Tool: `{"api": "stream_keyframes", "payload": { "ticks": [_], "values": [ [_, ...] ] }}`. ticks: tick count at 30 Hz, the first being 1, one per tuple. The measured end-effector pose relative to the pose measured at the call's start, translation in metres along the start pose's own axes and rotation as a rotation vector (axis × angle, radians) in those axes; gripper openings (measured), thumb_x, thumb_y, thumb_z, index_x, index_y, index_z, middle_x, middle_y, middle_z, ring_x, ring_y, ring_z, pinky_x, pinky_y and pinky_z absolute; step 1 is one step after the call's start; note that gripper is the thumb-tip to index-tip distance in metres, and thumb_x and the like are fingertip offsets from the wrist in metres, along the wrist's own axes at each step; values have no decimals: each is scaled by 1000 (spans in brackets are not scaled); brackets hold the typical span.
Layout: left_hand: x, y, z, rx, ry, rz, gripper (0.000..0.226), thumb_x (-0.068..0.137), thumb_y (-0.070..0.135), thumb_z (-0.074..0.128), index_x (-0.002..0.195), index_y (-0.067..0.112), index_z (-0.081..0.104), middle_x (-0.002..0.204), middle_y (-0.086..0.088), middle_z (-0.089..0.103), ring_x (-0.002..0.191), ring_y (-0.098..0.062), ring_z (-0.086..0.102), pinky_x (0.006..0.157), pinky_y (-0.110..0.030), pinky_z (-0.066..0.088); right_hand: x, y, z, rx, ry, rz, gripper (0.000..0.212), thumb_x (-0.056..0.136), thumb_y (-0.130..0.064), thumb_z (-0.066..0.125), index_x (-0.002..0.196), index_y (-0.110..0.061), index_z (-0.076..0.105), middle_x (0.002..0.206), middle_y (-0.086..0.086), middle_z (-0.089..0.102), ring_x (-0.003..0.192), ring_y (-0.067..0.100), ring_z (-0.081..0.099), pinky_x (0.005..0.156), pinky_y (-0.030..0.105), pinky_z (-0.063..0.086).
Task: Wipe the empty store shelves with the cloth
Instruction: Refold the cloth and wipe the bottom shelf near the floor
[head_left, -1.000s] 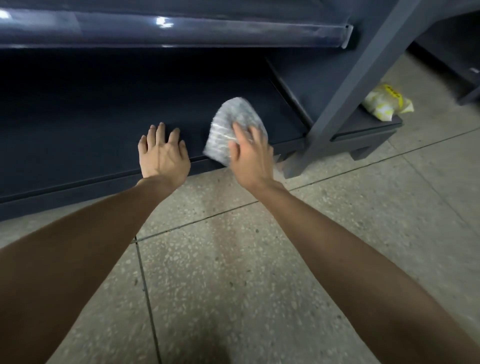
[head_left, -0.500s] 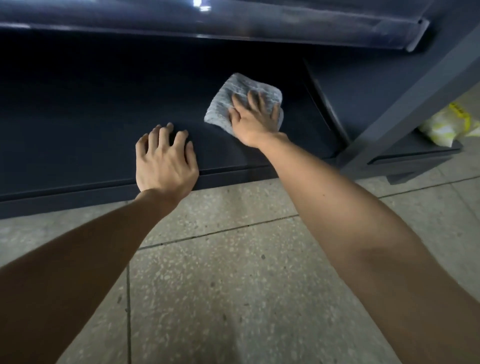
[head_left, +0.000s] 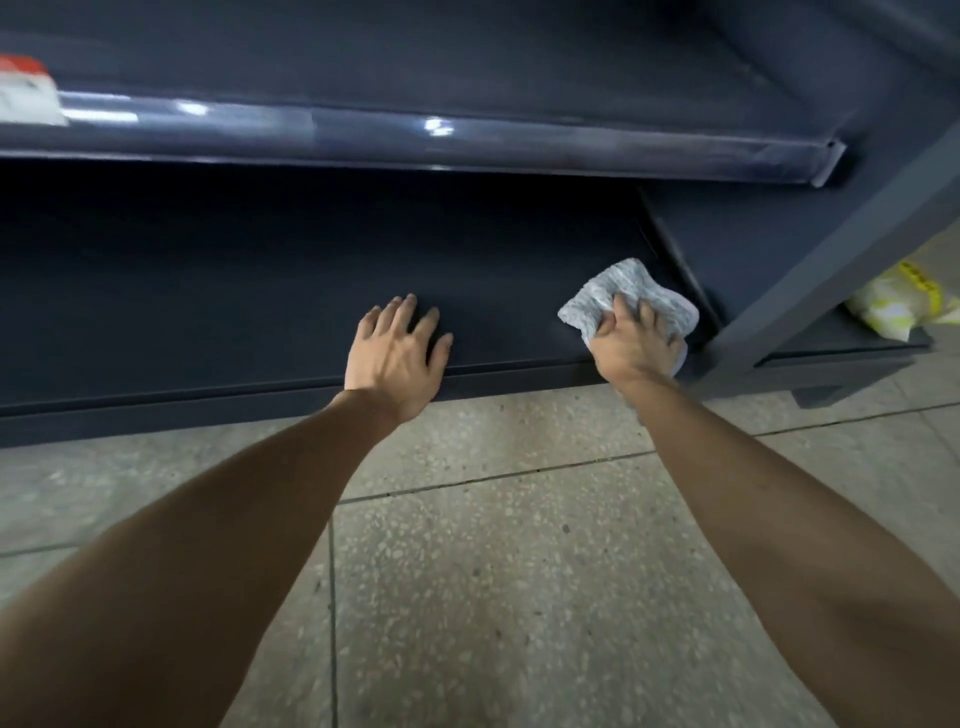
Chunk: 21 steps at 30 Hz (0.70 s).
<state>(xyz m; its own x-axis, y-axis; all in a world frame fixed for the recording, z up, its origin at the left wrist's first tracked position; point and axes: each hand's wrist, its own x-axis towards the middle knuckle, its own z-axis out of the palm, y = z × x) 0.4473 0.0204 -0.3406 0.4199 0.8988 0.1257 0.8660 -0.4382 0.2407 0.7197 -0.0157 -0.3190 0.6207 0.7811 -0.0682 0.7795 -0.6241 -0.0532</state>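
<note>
The person's right hand (head_left: 635, 347) presses a grey speckled cloth (head_left: 623, 299) onto the bottom shelf (head_left: 249, 291), close to the shelf's front edge and near its right end. The fingers (head_left: 621, 316) are curled over the bunched cloth and grip it, so that loose folds stick out past the fingertips toward the back and to the right. A little of the cloth hangs over the front lip beside the wrist.

The left hand (head_left: 397, 358) lies flat on the same shelf at its front edge, about midway along the visible length, well apart from the cloth. Its fingers are spread and nearly straight, palm down, holding nothing.

The shelf is dark and bare. Above it runs a second shelf (head_left: 467, 57), with a clear plastic strip (head_left: 415, 137) along its front edge; at the left end of that strip sits a red and white tag (head_left: 26, 93), too blurred to read. A grey upright post (head_left: 831, 260) stands just right of the cloth. Beyond the post, on a low ledge, lies what looks like a yellow and white bag (head_left: 898, 301). Both forearms reach in over the speckled tile floor (head_left: 493, 571).
</note>
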Motion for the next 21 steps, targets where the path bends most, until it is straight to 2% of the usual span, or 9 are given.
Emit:
{"api": "stream_keyframes", "payload": {
  "ticks": [4, 8, 12, 17, 21],
  "values": [
    [-38, -62, -24, 65, -17, 57, 69, 97, 51, 14, 148, 13, 41, 156, -18, 36, 145, -32, 31, 120, -42, 20, -19, -32, 5, -51, -93, -30, 57, 98, -47, 11, 153, -37, 9, 163, 1, 7, 149, 25, 3, 116, 56, 6],
    [-75, -141, -41, 116, -100, 29, 68, 99, 54, 15, 154, 14, 28, 162, -15, 21, 150, -28, 18, 122, -38, 11, -50, -102, 17, -129, -101, -236, 56, 100, -48, 4, 154, -37, -3, 165, 0, -5, 151, 24, -7, 118, 54, -2],
    [-106, -204, -61, 105, -60, -35, 77, 94, 57, 8, 153, 13, 31, 162, -16, 21, 150, -29, 19, 122, -40, 13, -70, -178, 23, -151, -117, -387, 58, 99, -51, 2, 154, -36, -5, 166, 0, -9, 151, 24, -9, 119, 52, -5],
    [-132, -272, -84, 15, -29, -235, 69, 101, 55, 24, 157, 15, 17, 164, -14, 11, 152, -28, 8, 123, -40, 8, -91, -268, 30, -123, -124, -478, 58, 99, -51, 6, 155, -36, -2, 166, 0, -5, 152, 24, -6, 119, 54, -4],
    [-156, -328, -99, 26, 2, -350, 70, 101, 54, 24, 157, 11, 15, 165, -15, 9, 152, -27, 4, 124, -40, 4, -124, -348, 33, -112, -128, -597, 57, 99, -50, 8, 155, -35, 2, 166, -1, -2, 152, 23, -3, 119, 53, -4]
  ]
}}
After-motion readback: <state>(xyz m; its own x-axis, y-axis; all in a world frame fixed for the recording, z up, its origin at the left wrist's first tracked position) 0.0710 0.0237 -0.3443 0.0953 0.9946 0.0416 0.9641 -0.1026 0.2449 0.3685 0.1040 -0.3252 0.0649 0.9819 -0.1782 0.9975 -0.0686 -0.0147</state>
